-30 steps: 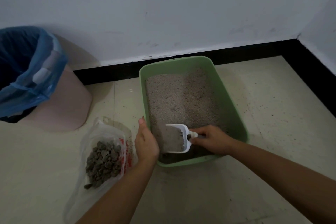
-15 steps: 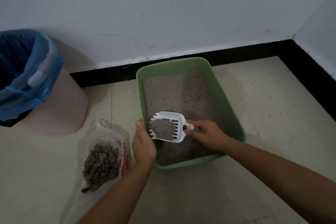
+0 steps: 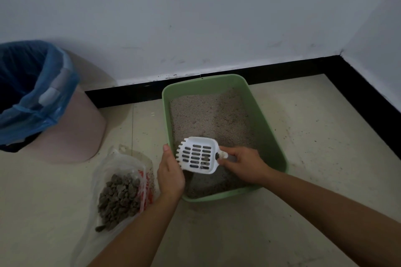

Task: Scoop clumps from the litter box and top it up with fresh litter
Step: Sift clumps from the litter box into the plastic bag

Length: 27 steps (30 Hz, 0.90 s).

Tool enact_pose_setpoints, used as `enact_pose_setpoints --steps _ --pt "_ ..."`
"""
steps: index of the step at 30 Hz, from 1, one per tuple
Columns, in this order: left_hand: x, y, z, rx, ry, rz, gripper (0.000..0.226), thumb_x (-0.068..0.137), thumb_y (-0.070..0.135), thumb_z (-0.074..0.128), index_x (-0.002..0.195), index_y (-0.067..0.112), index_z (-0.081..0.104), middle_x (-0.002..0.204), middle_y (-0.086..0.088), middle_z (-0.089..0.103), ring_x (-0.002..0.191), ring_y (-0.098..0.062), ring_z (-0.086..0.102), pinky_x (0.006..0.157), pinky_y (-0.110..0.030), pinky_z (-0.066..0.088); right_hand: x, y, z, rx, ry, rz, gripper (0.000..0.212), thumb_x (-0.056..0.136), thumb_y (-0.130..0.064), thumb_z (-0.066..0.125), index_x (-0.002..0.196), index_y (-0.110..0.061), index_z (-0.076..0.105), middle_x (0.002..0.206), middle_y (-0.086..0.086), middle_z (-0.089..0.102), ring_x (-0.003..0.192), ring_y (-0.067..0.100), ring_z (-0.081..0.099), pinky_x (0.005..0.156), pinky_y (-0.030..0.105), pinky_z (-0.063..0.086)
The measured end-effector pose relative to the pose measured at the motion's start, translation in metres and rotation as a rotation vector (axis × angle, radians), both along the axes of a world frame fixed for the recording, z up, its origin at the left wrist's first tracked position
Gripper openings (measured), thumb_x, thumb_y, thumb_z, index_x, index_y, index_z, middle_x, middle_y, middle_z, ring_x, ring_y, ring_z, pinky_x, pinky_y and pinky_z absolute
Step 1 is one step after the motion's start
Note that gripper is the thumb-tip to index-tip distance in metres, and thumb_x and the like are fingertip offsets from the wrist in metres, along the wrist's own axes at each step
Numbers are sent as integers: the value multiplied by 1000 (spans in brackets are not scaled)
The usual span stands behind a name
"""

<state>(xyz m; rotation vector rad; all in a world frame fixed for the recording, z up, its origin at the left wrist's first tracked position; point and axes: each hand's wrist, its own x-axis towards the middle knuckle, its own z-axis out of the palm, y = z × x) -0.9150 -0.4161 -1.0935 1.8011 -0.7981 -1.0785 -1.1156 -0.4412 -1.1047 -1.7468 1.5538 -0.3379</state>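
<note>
**Scoop lifted over the box, almost sifted clean**

Nearest, at left on the beige tiled floor (image 3: 217, 234): a clear crumpled plastic bag (image 3: 112, 165), lying open and heaped with dark grey clumps (image 3: 119, 197). Just beyond, left hand (image 3: 170, 173) at the near-left rim of the green rectangular plastic litter box (image 3: 271, 136), thumb up. Fingers hidden behind the hand, so impossible to tell whether clasping the rim or merely resting there. Right hand (image 3: 245, 165) with fingers pinched round the short handle of the white slotted plastic scoop (image 3: 197, 155). Held above the near end of the pale grey litter (image 3: 208, 115), teeth toward the left hand, only a few dark bits visible on the slots. Farther left, a pink plastic bin (image 3: 71, 128) with a blue liner (image 3: 32, 93). Behind all, white wall and black skirting.

Likely risks:
- Small fragments dropping through the slots back into the litter.
- Grit scattering on the floor during the crossing from rim to bag, given the bag's slack, low mouth.
- Tipping too early, short of the bag.
</note>
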Motion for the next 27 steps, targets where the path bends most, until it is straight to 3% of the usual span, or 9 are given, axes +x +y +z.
enact_pose_setpoints --steps 6,8,12,14,17,20,22,24,27 --pt "24 -6 -1 103 -2 -161 89 86 79 5 130 25 60 122 0 66 119 -22 56 110 -47 35 -2 3 13 22 41 -9 37 91 -56 54 128 -56 55 96 -19 68 95 6 61 105 45 42" --pt "40 -11 8 60 -92 -184 75 95 68 11 122 24 65 117 -3 69 111 -24 61 106 -49 41 0 -1 21 5 29 -30 37 89 -58 54 126 -57 55 103 -17 72 95 8 65 103 46 45" --pt "100 -13 25 -119 -656 -67 34 99 25 46 128 13 58 122 -12 64 111 -30 57 96 -43 46 20 -10 42 -81 18 -47 38 92 -58 52 127 -48 60 96 -11 75 78 9 67 86 42 55" --pt "135 -3 24 -95 -870 -63 43 89 16 57 131 10 54 126 -18 57 115 -36 49 96 -47 41 38 -14 60 -162 30 -34 36 93 -55 54 126 -43 63 85 -8 73 66 8 64 68 31 55" --pt "173 19 19 162 -1031 -187 69 80 29 70 141 14 41 137 -16 44 124 -36 38 98 -50 34 78 -11 83 -269 116 17 37 93 -55 56 123 -36 65 94 -9 73 75 10 66 70 31 55" --pt "197 33 12 244 -905 -240 63 86 24 64 144 17 39 124 -15 57 110 -35 54 88 -45 47 126 4 89 -453 216 174 37 96 -54 50 122 -30 63 94 -7 72 77 13 64 79 32 53" --pt "207 34 15 203 -792 -128 48 91 11 55 139 11 47 107 -16 67 98 -35 62 82 -40 50 157 17 83 -564 350 389 33 99 -35 51 128 -21 57 104 2 69 90 21 63 87 37 46" --pt "212 34 19 188 -726 -34 43 91 6 55 134 5 52 104 -17 69 97 -34 63 83 -36 49 183 31 73 -647 591 691 43 94 -17 54 136 -8 46 115 15 62 102 32 57 86 43 43" --pt "215 31 21 174 -653 8 40 90 5 57 130 2 54 106 -18 68 98 -34 63 85 -34 47 198 40 66 -712 778 903 43 94 -17 56 134 -4 48 113 17 62 99 33 57 78 43 46"
